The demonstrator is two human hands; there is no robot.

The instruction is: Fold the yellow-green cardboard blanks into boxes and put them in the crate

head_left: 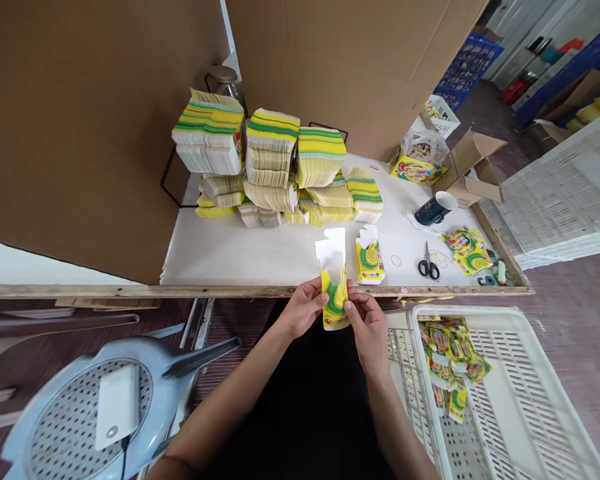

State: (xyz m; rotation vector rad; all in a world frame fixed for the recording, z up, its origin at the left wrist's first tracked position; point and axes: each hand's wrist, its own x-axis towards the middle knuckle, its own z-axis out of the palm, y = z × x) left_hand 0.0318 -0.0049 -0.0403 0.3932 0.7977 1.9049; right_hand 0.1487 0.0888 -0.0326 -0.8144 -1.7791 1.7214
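Observation:
Both my hands hold one small flat yellow-and-green printed carton (334, 287) upright just in front of the table's wooden edge. My left hand (304, 308) pinches its left side and my right hand (366, 321) grips its right side, fingers closed on it. The carton's white top flap stands open above my fingers. A short stack of the same flat cartons (369, 257) lies on the white table (260, 250) just to the right. Tall piles of flat cartons (273, 163) sit at the back of the table.
Scissors (429, 265), rubber bands, a dark mug (435, 209) and loose cartons (466, 248) lie at the table's right end. A white plastic crate (510, 400) at lower right holds several folded cartons (450, 363). A grey perforated stool (80, 407) stands lower left. Cardboard walls enclose the back.

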